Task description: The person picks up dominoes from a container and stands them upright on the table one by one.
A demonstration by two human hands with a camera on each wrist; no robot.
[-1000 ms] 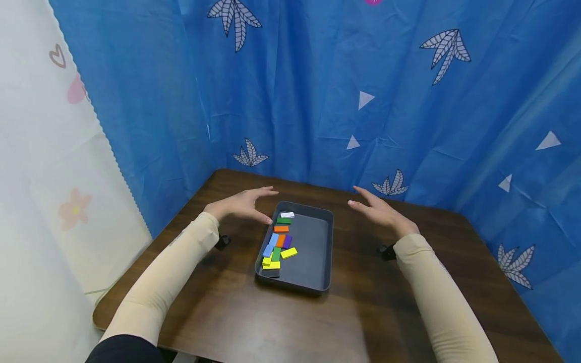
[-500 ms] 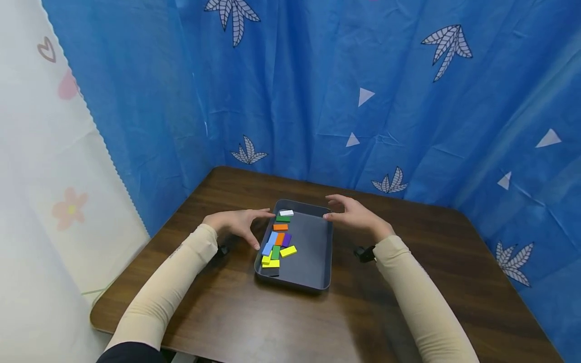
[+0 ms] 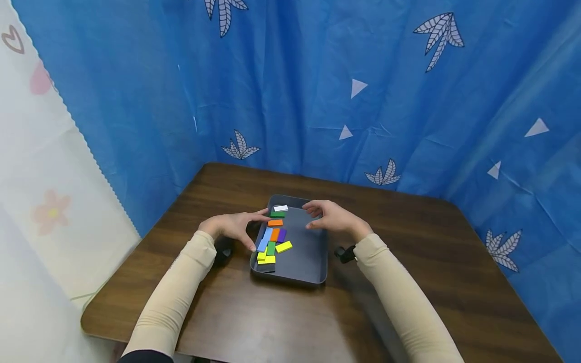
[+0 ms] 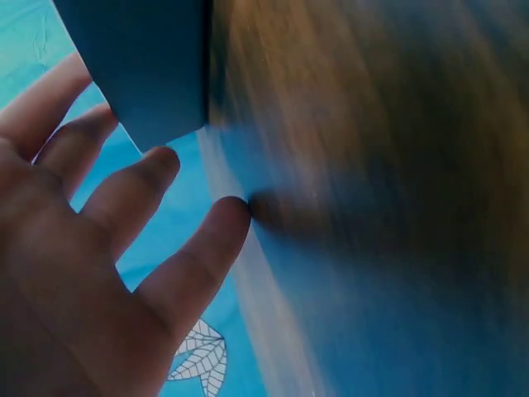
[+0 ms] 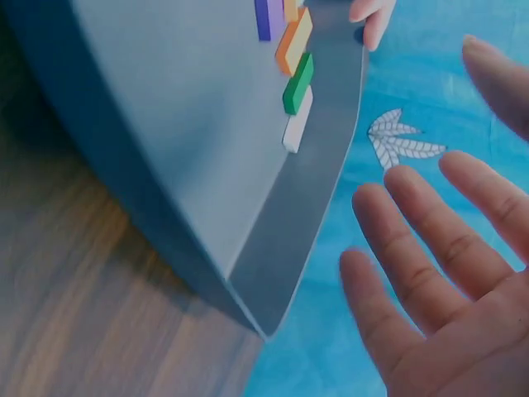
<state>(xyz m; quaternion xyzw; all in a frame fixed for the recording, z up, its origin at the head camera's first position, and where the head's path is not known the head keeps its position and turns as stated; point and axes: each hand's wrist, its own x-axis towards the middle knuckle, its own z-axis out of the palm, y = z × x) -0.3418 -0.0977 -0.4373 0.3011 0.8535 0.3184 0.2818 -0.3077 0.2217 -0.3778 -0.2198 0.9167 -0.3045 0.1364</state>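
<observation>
Fingers (image 4: 202,256) of the left hand (image 3: 231,225) are spread, thumb well away from the index, right at the left wall of a dark grey tray (image 3: 305,254); can't tell if they're actually touching it. Right hand (image 3: 333,219) is loosely spread too, over by the tray's far right part, and its wrist cam has the fingertips just off the rim.

Inside, a bunch of flat blocks is crowded along the left side: white block (image 3: 281,207) at the far end, then a green block (image 3: 277,214), an orange block (image 3: 275,223), light blue blocks (image 3: 263,245), a purple block (image 3: 282,235), a few yellow blocks (image 3: 284,247) and a black block (image 3: 266,267) nearest the person.

Tray's sitting flat on a brown wood-look table (image 3: 272,317). Cream sleeves (image 3: 174,290) on both arms, blue curtain (image 3: 290,96) with leaf prints behind, white cloth (image 3: 59,166) off to the left.
</observation>
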